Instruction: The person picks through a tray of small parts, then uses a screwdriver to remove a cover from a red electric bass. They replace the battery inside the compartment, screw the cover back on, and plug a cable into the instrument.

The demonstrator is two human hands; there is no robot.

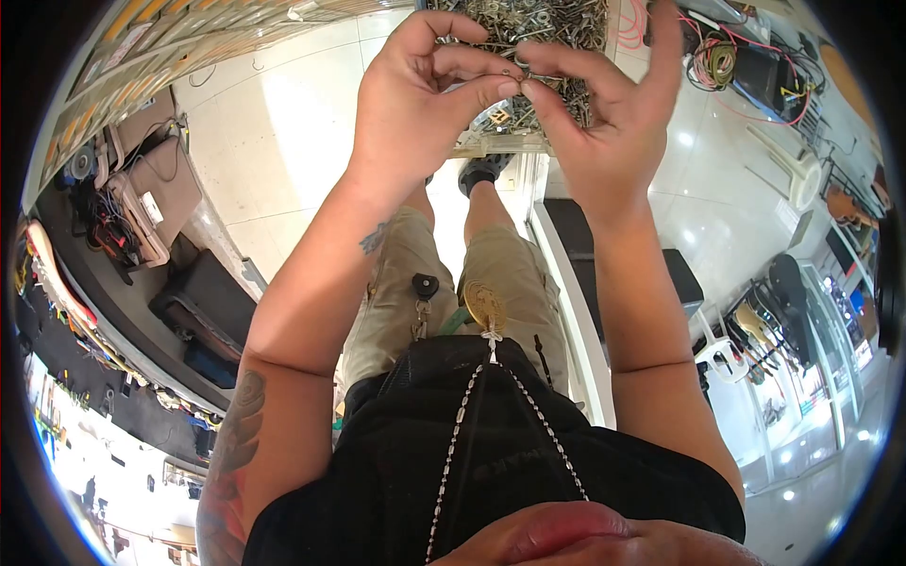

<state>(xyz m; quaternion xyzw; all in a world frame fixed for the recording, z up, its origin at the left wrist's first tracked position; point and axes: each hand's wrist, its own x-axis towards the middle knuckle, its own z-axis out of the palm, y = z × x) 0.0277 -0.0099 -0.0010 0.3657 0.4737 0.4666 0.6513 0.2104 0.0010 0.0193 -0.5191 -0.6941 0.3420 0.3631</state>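
Note:
My left hand [415, 85] and my right hand [613, 113] meet at the top of the view, thumb and forefinger pinched on each. Between their touching fingertips is a small metal fastener [515, 77], mostly covered, so I cannot make out its exact kind. Directly below both hands is a bin [500, 145] filled with loose screws [557, 21] and other small metal hardware. A small yellowish piece [498, 117] lies among them near the bin's front edge. The other fingers of my right hand are raised and spread.
Coiled cables [713, 64] lie on the tiled floor [283, 123] at upper right, near a white plastic chair [797, 170]. A white-framed edge [566, 292] runs beside my right leg. Tool cases [156, 203] and a black box [212, 311] are at left.

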